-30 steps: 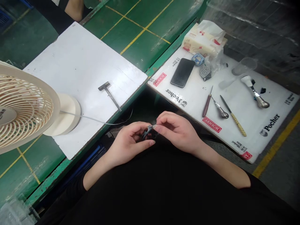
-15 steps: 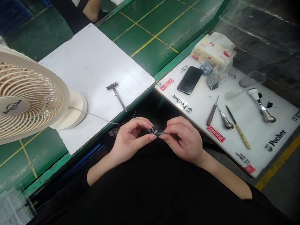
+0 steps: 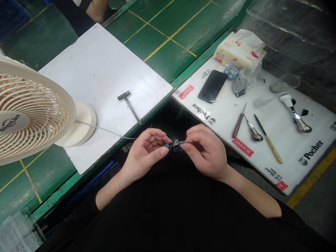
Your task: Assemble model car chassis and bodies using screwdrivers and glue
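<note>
Left hand [image 3: 145,152] and right hand [image 3: 206,151] in a narrow fingertip pinch on a small dark metal piece [image 3: 173,146], apparently steadied between both for close work; slim file [image 3: 269,143] within reach on the white mat [image 3: 286,164] to the right.

1. A plain black short-sleeved shirt [image 3: 157,213] is worn, and it's pretty much the only clothing that can be seen. Dark fabric like this hides most of the detail, so seams and folds can't really be made out.
2. The left sleeve [image 3: 88,206] and right sleeve [image 3: 282,210] end around the elbows, with simple hems from what can be seen.
3. The left forearm [image 3: 110,187] and right forearm [image 3: 249,190] are left bare below those hems.
4. The left hand [image 3: 144,155] and right hand [image 3: 206,152] are bare too, slim with long fingers.
5. The fingernails [image 3: 164,151] are kept short and neatly rounded.
</note>
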Demonstrator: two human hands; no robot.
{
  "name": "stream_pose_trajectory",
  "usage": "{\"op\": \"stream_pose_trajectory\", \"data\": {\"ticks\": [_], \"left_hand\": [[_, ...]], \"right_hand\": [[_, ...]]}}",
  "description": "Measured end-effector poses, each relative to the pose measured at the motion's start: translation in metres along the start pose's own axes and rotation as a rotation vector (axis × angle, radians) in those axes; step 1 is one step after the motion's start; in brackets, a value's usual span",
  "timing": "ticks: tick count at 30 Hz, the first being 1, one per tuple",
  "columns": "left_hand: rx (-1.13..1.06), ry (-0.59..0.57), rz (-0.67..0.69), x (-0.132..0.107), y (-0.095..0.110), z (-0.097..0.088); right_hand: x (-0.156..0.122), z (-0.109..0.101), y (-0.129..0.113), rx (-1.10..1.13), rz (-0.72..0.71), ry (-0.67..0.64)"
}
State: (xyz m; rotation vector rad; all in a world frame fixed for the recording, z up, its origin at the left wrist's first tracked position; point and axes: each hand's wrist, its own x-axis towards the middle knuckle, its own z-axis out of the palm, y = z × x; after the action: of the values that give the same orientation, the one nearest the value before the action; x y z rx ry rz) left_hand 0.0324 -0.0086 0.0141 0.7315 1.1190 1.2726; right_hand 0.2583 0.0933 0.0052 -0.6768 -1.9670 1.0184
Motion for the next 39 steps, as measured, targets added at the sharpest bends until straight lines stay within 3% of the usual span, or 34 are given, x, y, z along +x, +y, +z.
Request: {"op": "stream_pose_trajectory", "data": {"ticks": [6,9,15,29,39], "left_hand": [[-0.147,-0.055,-0.240,0.005,0.004,0.000],[-0.175,-0.022,-0.298,0.007,0.007,0.004],[-0.191,0.021,-0.329,0.009,0.006,0.007],[-0.169,0.040,-0.349,0.011,0.001,0.004],[-0.236,-0.009,-0.325,0.008,-0.001,0.004]], "right_hand": [[0.002,0.002,0.006,0.388,0.552,-0.042],[0.000,0.004,0.010,0.491,0.682,-0.049],[-0.002,0.003,0.011,0.556,0.741,-0.066],[0.000,0.003,0.004,0.535,0.722,-0.038],[-0.003,0.001,0.012,0.531,0.712,-0.019]]}}
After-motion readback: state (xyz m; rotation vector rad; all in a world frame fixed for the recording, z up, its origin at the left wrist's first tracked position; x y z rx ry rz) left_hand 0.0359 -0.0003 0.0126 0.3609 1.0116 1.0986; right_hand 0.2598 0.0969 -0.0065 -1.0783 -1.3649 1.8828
